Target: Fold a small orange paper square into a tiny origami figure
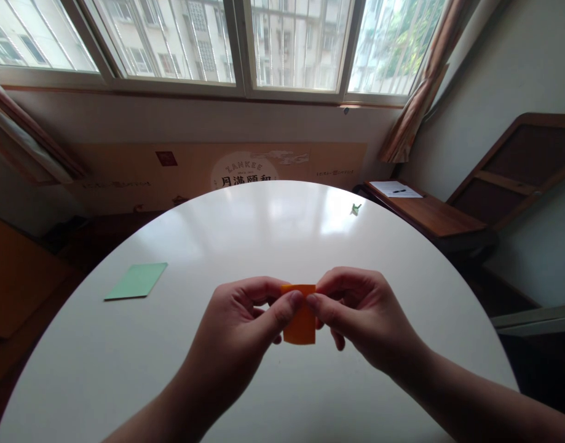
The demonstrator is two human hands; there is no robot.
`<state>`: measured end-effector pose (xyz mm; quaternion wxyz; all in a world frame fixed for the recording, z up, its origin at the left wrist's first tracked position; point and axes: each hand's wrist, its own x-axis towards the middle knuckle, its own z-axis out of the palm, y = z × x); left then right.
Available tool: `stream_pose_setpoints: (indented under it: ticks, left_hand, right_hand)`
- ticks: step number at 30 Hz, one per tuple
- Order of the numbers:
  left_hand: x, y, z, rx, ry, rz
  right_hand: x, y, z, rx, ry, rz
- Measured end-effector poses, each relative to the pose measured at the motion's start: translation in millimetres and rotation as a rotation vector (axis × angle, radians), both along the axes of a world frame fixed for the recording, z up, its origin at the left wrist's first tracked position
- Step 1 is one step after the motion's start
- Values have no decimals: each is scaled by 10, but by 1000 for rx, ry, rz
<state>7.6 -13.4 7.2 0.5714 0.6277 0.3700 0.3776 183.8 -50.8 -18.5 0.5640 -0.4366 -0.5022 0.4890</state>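
A small orange piece of paper (299, 326) is held up between my two hands, over the near middle of the white round table (208, 240). My left hand (245, 326) pinches its upper left part, thumb in front and fingers behind. From the other side, my right hand (358, 307) grips the upper right part the same way, and the two thumb tips nearly meet. The paper looks like a narrow rectangle, probably folded. Most of my fingertips are hidden behind it.
Green square paper (137, 281) lies on the table's left side. Towards the far right edge sits a tiny green and white folded thing (355, 209). Beyond the table, a brown wooden desk (443, 212) bears a white sheet (395, 189) with a pen. Windows (300, 43) line the back wall.
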Motion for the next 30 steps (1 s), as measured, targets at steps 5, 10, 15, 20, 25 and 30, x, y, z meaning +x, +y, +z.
stream_pose_setpoints:
  ticks: [5,10,15,20,25,30]
  left_hand:
    - [0,11,5,-7,10,16]
    - [-3,18,1,-2,22,27]
    - [6,17,2,0,29,27]
    - [0,25,9,0,31,21]
    - [5,36,-27,-29,42,-4]
    - [-1,51,-75,-26,40,34]
  right_hand:
    - [10,-5,11,-3,-13,15]
    - [5,-6,16,10,3,33]
    - [-1,-2,12,-11,-17,12]
    - [7,11,-7,-2,-15,21]
    - [12,15,-11,13,-12,34]
    - [-9,2,-21,26,-28,-15]
